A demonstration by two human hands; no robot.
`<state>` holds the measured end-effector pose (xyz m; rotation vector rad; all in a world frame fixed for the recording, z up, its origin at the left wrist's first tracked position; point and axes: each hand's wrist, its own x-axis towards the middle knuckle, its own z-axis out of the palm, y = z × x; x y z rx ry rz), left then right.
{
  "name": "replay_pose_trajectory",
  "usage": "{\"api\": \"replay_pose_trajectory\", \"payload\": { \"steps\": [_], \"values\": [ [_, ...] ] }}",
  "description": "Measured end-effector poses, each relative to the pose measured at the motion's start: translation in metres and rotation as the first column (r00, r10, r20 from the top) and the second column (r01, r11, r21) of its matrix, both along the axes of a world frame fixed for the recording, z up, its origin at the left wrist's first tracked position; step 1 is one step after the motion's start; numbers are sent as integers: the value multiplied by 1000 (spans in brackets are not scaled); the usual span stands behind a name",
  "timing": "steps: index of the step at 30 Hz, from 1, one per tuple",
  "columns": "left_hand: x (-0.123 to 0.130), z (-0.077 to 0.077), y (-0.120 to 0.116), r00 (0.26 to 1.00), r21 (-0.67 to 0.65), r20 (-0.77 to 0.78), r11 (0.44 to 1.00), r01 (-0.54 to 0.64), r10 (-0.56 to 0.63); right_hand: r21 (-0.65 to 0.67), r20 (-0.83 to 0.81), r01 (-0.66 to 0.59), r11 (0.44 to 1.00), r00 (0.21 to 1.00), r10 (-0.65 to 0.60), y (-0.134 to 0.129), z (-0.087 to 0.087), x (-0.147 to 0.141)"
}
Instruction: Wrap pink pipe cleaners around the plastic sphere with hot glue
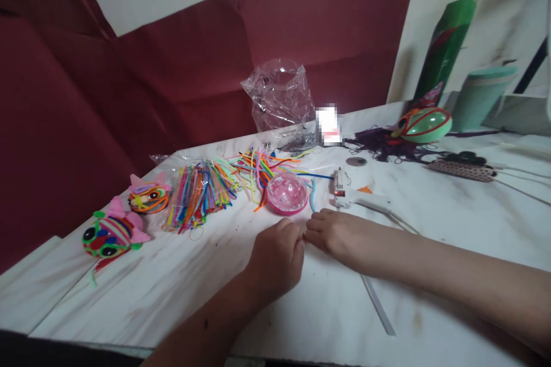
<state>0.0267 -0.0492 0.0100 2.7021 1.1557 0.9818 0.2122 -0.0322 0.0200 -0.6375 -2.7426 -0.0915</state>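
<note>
My left hand (275, 255) is closed, with its thumb side turned toward my right hand (330, 234), which is closed too. The fingertips of both meet just above the table; whatever they pinch is hidden or too small to make out. Right beyond them sits a pink plastic bowl (287, 194), its inside streaked with white. A white hot glue gun (364, 198) lies past my right hand, an orange light glowing on its body. Loose colored pipe cleaners (262, 163) are heaped behind the bowl, and a bagged bundle of pipe cleaners (202, 189) lies to its left.
Two colorful fish crafts (114, 235) stand at the left. A clear plastic bag (282, 97) rests at the back. Scissors (465, 158) and a green balloon-like craft (428, 125) lie at right, near a mint cup (482, 97). A pale strip (379, 307) lies under my right forearm.
</note>
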Motion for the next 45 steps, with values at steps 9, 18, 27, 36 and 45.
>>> {"api": "replay_pose_trajectory", "payload": {
  "steps": [9,18,27,36,45],
  "values": [
    [-2,14,12,654,-642,617,761,95,439,-773,-527,-90,629,644,-555,9,14,-6],
    [6,14,1,746,-647,569,748,147,345,-776,-588,-164,609,540,-603,0,-3,-21],
    [-5,9,-1,944,-64,307,993,-103,118,-392,-509,28,920,826,-242,1,5,-10],
    [9,4,-11,879,-464,465,875,137,109,-639,-606,22,769,601,-521,-1,10,-11],
    [8,6,2,634,-595,678,784,178,371,-367,-538,150,918,770,-342,-6,2,-13]
  ]
}}
